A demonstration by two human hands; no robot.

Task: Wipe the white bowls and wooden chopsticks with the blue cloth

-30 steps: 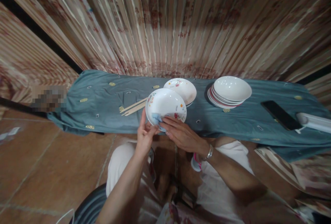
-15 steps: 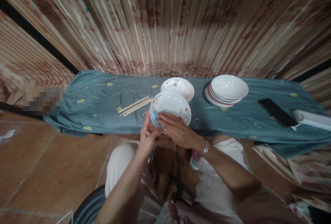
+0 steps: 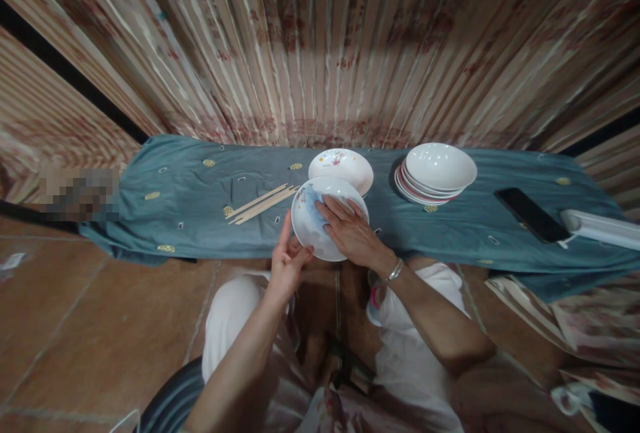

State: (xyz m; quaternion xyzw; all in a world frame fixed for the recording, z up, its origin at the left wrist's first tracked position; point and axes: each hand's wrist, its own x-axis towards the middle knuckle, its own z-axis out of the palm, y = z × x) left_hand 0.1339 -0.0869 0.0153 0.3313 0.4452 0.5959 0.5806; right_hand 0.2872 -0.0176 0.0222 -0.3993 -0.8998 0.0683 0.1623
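Note:
My left hand [image 3: 287, 263] grips the lower left rim of a white plate [image 3: 325, 244] with a floral edge, its thumb over the rim and its fingers along the side. The plate is tilted toward me at the table's front edge. My right hand [image 3: 354, 236] presses a light blue cloth [image 3: 315, 212] onto the plate's inner face; its fingers lie fairly straight over the cloth and hide part of it. Just behind the plate stands a white flowered bowl [image 3: 345, 168], partly covered by it.
Several wooden chopsticks [image 3: 263, 205] lie to the left on the teal tablecloth [image 3: 195, 186]. At right is a stack of white bowls [image 3: 440, 170], then a black phone [image 3: 531, 214] and a white, long device [image 3: 600, 228]. A pleated curtain [image 3: 330, 53] hangs behind.
My right hand has slid the cloth up and to the right across the plate. My left hand keeps its hold on the rim. The view has shifted slightly.

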